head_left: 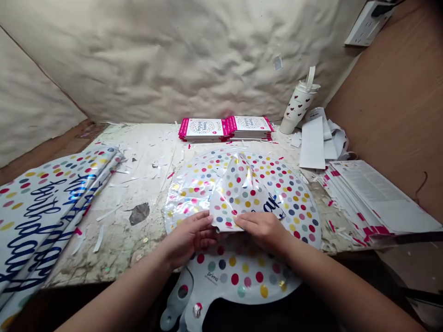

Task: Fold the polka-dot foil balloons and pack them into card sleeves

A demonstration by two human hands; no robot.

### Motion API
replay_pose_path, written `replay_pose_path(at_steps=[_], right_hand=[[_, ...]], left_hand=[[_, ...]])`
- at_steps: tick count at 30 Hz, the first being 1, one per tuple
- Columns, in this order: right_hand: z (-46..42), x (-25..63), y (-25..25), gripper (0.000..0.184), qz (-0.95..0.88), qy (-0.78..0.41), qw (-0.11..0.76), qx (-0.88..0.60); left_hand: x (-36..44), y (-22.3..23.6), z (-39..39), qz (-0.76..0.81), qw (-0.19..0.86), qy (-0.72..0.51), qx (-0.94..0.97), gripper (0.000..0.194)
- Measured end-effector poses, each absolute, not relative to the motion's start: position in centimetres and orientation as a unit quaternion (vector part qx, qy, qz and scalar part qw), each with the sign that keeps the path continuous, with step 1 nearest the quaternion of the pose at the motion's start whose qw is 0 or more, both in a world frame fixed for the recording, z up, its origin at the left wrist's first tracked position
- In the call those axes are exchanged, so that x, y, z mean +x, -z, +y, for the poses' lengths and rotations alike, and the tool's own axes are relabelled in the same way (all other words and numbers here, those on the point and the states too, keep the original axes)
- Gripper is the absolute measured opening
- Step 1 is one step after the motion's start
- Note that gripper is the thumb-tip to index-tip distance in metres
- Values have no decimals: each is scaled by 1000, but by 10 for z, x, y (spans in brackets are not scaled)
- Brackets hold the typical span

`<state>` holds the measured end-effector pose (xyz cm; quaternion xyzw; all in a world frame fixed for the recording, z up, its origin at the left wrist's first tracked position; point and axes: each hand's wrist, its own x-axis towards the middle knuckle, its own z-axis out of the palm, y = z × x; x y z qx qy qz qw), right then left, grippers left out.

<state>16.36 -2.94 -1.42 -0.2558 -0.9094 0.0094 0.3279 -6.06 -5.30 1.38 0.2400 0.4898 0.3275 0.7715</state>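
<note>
A round foil balloon with multicoloured polka dots (pixel 290 198) lies across the table's front edge, its tab end hanging towards me. Its middle is gathered into a crumpled, folded flap (pixel 240 193). My left hand (pixel 188 237) holds the near edge of that flap between fingers and thumb. My right hand (pixel 261 230) presses on the flap from the other side, its fingertips close to my left hand's fingers. Part of a dark blue script (pixel 272 205) shows on the foil beside the flap. The foil under my palms is hidden.
A scuffed white tabletop (pixel 138 193) is strewn with paper scraps. Flat balloons (pixel 44 221) lie stacked at left. Pink-edged packets (pixel 224 129) stand at the back. On the right are a heart-patterned tumbler (pixel 297 103), white sheets (pixel 313 143) and a stack of printed cards (pixel 377 198).
</note>
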Motion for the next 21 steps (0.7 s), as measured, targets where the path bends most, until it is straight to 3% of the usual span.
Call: replay_pose_path(at_steps=[5, 9, 15, 18, 21], right_hand=[[-25, 169, 23, 34, -842, -193, 373, -338], [-22, 164, 22, 39, -820, -232, 381, -359], [-17, 152, 25, 31, -844, -185, 372, -341], [-14, 148, 27, 23, -854, -236, 324, -333], [-16, 140, 26, 35, -840, -287, 294, -354]], left_hand=[[-60, -12, -66, 483, 767, -308, 290, 39], [-51, -12, -72, 533, 674, -361, 363, 52], [-57, -9, -65, 544, 608, -431, 385, 40], [-67, -12, -65, 555, 593, -410, 415, 36], [-70, -13, -68, 555, 593, -379, 444, 35]])
